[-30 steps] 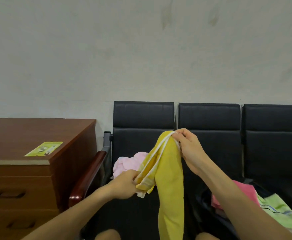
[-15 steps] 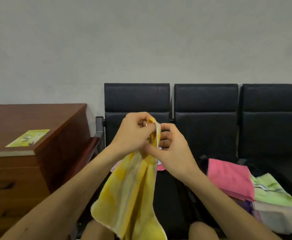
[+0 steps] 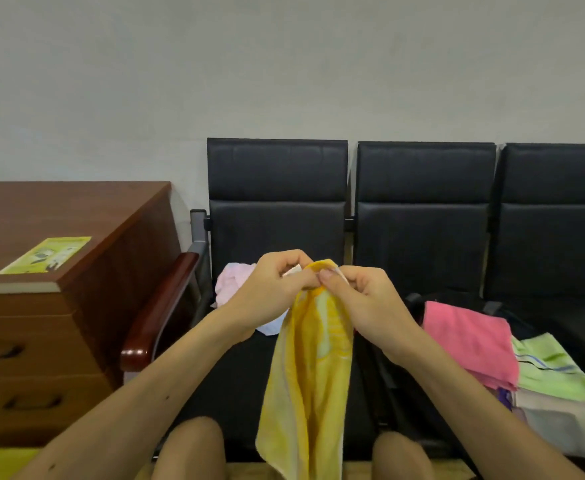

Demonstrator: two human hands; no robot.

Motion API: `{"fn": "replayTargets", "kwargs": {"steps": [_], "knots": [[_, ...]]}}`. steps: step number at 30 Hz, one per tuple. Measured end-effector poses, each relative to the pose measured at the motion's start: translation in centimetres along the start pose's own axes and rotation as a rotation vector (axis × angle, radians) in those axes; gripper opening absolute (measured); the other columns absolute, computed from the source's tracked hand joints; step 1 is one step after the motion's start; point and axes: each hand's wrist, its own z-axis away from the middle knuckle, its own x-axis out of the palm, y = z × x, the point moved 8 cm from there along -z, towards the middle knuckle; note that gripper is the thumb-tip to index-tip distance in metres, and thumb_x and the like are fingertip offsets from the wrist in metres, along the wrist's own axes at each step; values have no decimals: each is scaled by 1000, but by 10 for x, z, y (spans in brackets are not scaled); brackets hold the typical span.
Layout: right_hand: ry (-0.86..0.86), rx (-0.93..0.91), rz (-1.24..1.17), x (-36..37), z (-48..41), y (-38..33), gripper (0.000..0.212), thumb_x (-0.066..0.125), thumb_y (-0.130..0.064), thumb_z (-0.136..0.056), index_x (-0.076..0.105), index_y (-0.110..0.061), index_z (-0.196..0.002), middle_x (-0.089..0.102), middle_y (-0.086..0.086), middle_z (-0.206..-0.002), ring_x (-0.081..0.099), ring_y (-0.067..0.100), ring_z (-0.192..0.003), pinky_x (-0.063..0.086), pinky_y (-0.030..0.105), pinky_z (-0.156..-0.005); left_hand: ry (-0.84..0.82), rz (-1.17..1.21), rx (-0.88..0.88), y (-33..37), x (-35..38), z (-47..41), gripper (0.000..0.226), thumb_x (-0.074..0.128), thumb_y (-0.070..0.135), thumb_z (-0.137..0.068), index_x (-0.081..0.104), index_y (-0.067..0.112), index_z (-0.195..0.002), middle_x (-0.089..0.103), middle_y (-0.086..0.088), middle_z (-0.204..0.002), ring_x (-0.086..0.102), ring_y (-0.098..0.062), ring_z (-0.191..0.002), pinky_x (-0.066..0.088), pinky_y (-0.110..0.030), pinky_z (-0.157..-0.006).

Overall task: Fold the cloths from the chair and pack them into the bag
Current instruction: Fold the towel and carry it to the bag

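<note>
A yellow cloth (image 3: 310, 375) hangs down in front of the left black chair (image 3: 277, 188). My left hand (image 3: 270, 292) and my right hand (image 3: 364, 303) both pinch its top edge, close together, thumbs nearly touching. Behind my left hand a pink cloth (image 3: 230, 284) and a white cloth (image 3: 272, 325) lie on the left seat. On the middle seat sits a black bag (image 3: 457, 299) with a folded stack: a pink cloth (image 3: 468, 337) on top, a green striped cloth (image 3: 554, 372) and pale cloths (image 3: 561, 424) below.
A brown wooden drawer cabinet (image 3: 59, 306) with a green leaflet (image 3: 45, 254) on top stands to the left, beside the chair's wooden armrest (image 3: 159, 313). A third black chair (image 3: 558, 216) is at the right. My knees (image 3: 194, 448) show at the bottom.
My left hand rose from the cloth's lower end to meet my right hand at the top edge. The cloth now hangs doubled. The view tilted downward.
</note>
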Motion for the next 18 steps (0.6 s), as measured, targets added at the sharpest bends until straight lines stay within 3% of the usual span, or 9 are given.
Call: {"fn": "replayTargets", "kwargs": {"steps": [2, 6, 9, 12, 14, 16, 18], "knots": [[23, 28, 28, 1, -3, 10, 38, 60, -33, -96, 67, 2, -84, 65, 26, -80, 61, 41, -72, 52, 54, -67, -37, 26, -56, -13, 8, 0, 11, 58, 4, -93, 66, 0, -87, 64, -8, -78, 61, -14, -77, 51, -30, -72], [-8, 108, 81, 4, -7, 28, 20, 62, -22, -93, 67, -6, -81, 63, 5, -75, 60, 11, -72, 52, 44, -75, -109, 55, -78, -29, 20, 2, 13, 58, 0, -85, 65, 7, -94, 71, -11, -89, 65, -17, -83, 52, -35, -78], [-42, 64, 93, 4, -8, 26, 25, 64, -27, -94, 62, -11, -75, 62, -5, -70, 60, 5, -68, 50, 27, -65, -118, 24, -46, -40, 26, 5, 33, 66, 9, -76, 61, 14, -109, 70, -9, -102, 68, -26, -97, 56, -45, -83], [-56, -1, 82, 8, -9, 17, 23, 61, -22, -97, 58, -15, -75, 62, -12, -67, 59, 0, -65, 46, 17, -63, -139, 30, -95, -60, 38, 9, 50, 74, 9, -76, 59, 23, -121, 69, -1, -111, 68, -18, -102, 58, -47, -87], [-41, -62, 91, 8, -9, 10, 22, 59, -17, -97, 57, -15, -76, 61, -10, -66, 58, 4, -63, 46, 19, -61, -169, 34, -141, -74, 46, 15, 45, 75, 6, -79, 63, 20, -120, 72, 0, -110, 69, -16, -103, 57, -47, -91], [-19, -125, 88, 6, -9, 3, 21, 59, -19, -97, 56, -17, -77, 62, 3, -71, 61, 19, -67, 48, 33, -64, -209, 43, -205, -90, 50, 23, 33, 75, 12, -81, 68, 13, -113, 74, -3, -108, 70, -19, -102, 55, -48, -94], [30, -175, 82, -1, -9, -4, 20, 60, -21, -97, 56, -18, -77, 60, 10, -74, 60, 20, -68, 48, 34, -64, -232, 59, -251, -105, 49, 30, 33, 75, 18, -80, 69, 8, -111, 75, -7, -108, 71, -24, -103, 54, -50, -95]]}}
